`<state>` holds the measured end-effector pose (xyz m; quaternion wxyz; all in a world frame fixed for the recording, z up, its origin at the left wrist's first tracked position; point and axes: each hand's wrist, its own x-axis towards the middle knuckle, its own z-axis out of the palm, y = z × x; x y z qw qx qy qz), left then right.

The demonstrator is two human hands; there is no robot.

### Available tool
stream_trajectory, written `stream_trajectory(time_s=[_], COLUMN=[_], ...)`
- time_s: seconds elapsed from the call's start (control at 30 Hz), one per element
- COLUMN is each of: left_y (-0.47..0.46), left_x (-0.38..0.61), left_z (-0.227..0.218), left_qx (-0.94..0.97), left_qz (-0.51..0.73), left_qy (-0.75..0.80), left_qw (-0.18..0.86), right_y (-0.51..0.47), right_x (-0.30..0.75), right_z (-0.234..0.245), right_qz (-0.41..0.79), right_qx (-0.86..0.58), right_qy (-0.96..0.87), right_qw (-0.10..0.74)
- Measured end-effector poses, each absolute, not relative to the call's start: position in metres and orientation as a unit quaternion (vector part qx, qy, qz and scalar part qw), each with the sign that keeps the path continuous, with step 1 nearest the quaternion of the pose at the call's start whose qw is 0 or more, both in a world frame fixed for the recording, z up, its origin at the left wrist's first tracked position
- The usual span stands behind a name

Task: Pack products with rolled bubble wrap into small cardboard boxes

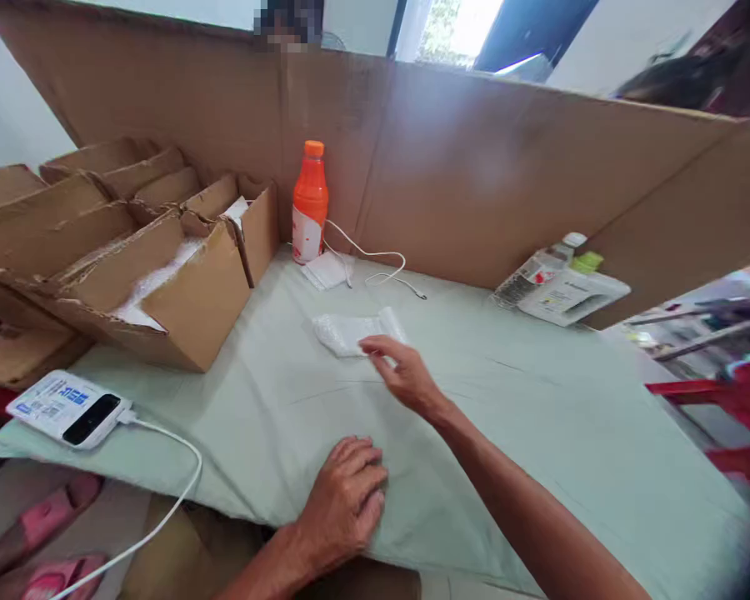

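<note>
Narrowed almost to a pinch, though whether it holds anything cannot be told, the right hand [403, 375] is at the wrap's [342, 335] right side, while the left hand [348, 496] lies loosely spread on the near cloth [506, 408], probably for support.

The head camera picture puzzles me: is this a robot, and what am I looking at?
No robot here: these are a person's bare hands, seen from a camera worn on the head, looking forward and down. The right hand is at a piece of bubble wrap; whether it grips it, I cannot tell. The left hand rests nearer the body on a pale green cloth, its palm hidden. Cardboard boxes stand at the left, a white device near them. Farther back is an orange bottle; toward the right are a clear bottle and a white container.
</note>
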<state>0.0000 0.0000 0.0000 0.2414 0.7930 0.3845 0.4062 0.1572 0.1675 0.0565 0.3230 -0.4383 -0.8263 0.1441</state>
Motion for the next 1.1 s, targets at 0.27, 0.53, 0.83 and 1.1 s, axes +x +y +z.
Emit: stream_trajectory(time_s=[0.27, 0.53, 0.83, 1.1], left_y=[0.093, 0.154, 0.086, 0.042], left_x=[-0.001, -0.018, -0.036, -0.051], left_z=[0.046, 0.02, 0.047, -0.002], left_qx=[0.773, 0.779, 0.743, 0.726], left_qz=[0.297, 0.183, 0.216, 0.317], left_qy=[0.548, 0.583, 0.619, 0.599], left_qw=[0.118, 0.143, 0.135, 0.117], right_y=[0.2, 0.228, 0.223, 0.2], right_x=[0.194, 0.23, 0.209, -0.019], right_z=[0.048, 0.029, 0.065, 0.142], right_qz=[0.068, 0.072, 0.014, 0.043], right_qx=[-0.573, -0.75, -0.611, -0.274], right_qy=[-0.78, -0.625, -0.708, -0.919], right_qw=[0.243, 0.205, 0.354, 0.281])
